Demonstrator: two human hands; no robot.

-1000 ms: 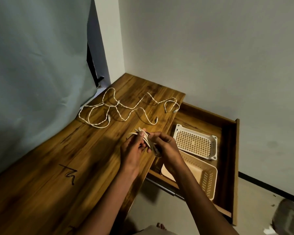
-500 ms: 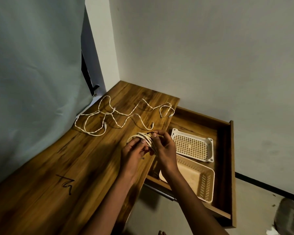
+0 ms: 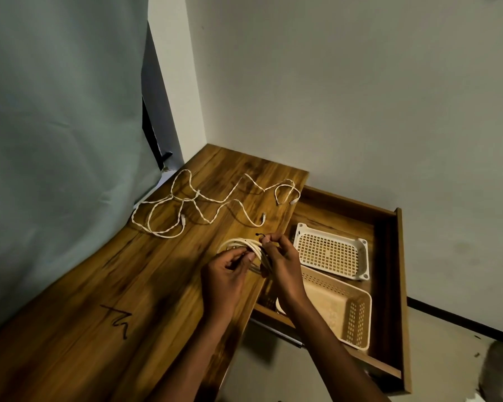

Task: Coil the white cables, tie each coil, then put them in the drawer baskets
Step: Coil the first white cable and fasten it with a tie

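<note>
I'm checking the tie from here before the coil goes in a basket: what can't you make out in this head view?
- Black tie on the coil: too small to tell if it is fastened.
- Coil's near side: hidden under the left hand and right hand.
- Beige basket: its near-left corner is hidden behind the right wrist.
- Loose cables: connector types are too small to read.
</note>
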